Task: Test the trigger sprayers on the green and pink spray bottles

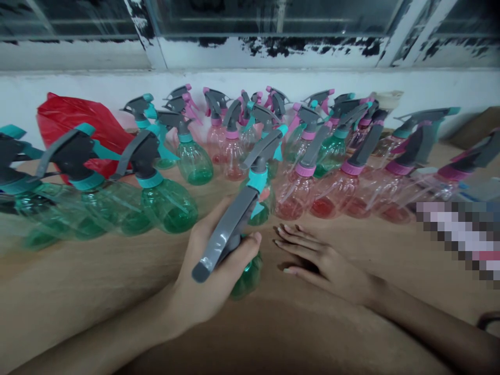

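My left hand [203, 281] is wrapped round the neck of a green spray bottle [228, 232] at the front middle. The bottle has a grey trigger head with teal parts, and its clear green body shows below my thumb. To the right, my right hand [322, 260] rests on the wooden table [304, 333] with its fingers stretched out and holding nothing. Just ahead stand pink spray bottles [322, 205] with grey and pink heads. On the left is a row of green spray bottles [170, 208] with teal collars.
More pink and green spray bottles [234, 156] crowd the back, near the white wall [23, 94]. A red plastic bag [84, 122] lies behind the left row. Windows [273, 18] run above, and a blurred-out patch [464, 234] covers something at right.
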Action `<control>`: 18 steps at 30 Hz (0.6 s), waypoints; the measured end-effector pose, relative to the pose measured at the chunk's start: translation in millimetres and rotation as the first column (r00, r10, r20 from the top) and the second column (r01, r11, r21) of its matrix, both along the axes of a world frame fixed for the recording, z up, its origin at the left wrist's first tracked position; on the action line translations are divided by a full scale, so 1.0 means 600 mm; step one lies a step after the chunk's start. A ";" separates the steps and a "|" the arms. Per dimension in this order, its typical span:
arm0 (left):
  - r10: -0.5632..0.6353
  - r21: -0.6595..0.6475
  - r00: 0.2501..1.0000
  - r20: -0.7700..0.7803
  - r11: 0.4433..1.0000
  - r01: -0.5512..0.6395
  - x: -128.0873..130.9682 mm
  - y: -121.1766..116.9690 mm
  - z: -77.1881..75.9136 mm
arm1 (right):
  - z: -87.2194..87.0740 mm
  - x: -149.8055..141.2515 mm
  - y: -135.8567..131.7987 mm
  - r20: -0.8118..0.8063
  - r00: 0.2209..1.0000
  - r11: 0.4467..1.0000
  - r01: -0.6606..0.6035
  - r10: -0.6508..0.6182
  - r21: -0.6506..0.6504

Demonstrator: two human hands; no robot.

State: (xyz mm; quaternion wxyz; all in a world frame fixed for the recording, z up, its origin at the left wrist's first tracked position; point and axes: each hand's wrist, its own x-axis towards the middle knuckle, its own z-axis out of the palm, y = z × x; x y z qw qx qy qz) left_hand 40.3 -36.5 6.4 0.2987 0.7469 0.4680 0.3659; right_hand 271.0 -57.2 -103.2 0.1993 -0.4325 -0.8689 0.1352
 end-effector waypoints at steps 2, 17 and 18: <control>0.011 0.007 1.000 -0.002 1.000 -0.011 0.001 0.000 -0.001 | 0.001 0.000 0.000 0.014 1.000 1.000 0.004 -0.004 -0.006; -0.045 0.002 0.999 0.027 0.999 0.045 0.007 0.009 0.001 | 0.002 -0.001 0.000 0.023 1.000 1.000 0.013 -0.013 -0.017; -0.039 0.012 0.999 0.023 0.999 0.039 0.008 0.009 0.001 | 0.001 -0.001 0.000 0.026 1.000 1.000 0.012 -0.011 -0.016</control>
